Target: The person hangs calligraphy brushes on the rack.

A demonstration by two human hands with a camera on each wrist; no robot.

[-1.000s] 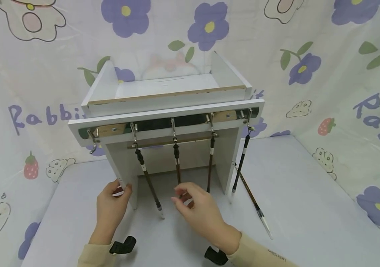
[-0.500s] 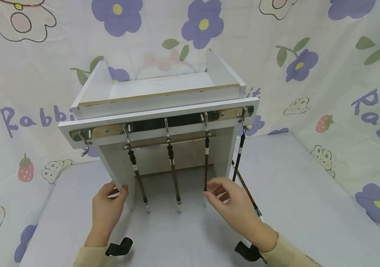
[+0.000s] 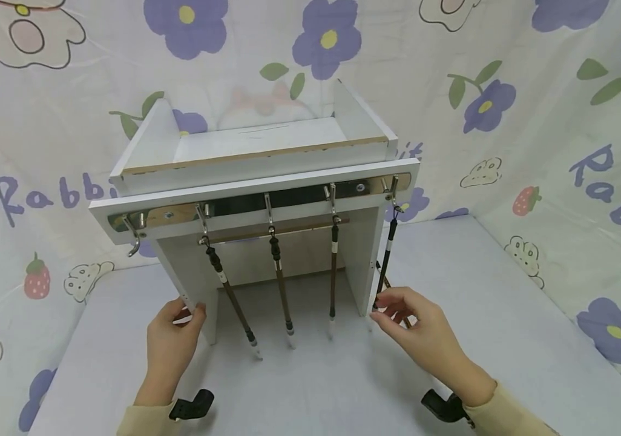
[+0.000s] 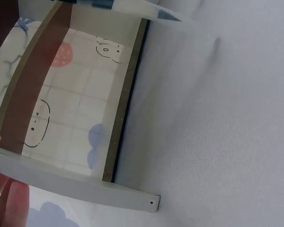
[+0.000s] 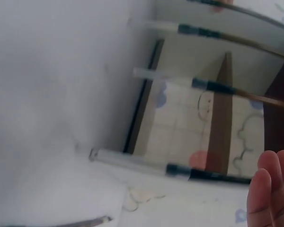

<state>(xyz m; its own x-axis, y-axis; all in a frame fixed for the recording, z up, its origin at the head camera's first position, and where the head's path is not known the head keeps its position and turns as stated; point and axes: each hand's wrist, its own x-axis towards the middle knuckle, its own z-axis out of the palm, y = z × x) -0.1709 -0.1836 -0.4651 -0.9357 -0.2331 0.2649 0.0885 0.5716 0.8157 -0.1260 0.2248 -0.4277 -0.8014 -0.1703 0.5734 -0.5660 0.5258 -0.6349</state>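
Observation:
My left hand [image 3: 171,345] grips the front edge of the white shelf's left side panel [image 3: 192,272], thumb and fingers on either side. In the left wrist view, fingertips [image 4: 14,201] show at that panel [image 4: 85,189]. At the far right, a dark calligraphy brush [image 3: 388,248] hangs by its loop from a metal hook. My right hand [image 3: 430,333] pinches this brush near its lower end with thumb and forefinger. In the right wrist view, the same brush [image 5: 217,177] runs to the fingertips [image 5: 260,184], its clear cap pointing away. The thumb is hidden there.
Three more calligraphy brushes hang in the row: one on the left [image 3: 234,297], one in the middle [image 3: 281,284], one further right [image 3: 333,272]. A hook [image 3: 132,236] stands at the rail's left end. Another brush [image 3: 387,283] lies on the table, partly behind my right hand.
My right hand has moved right along the row, from the middle brush past the third to the rightmost one. The brushes on the left swing. My left hand keeps its grip on the panel.

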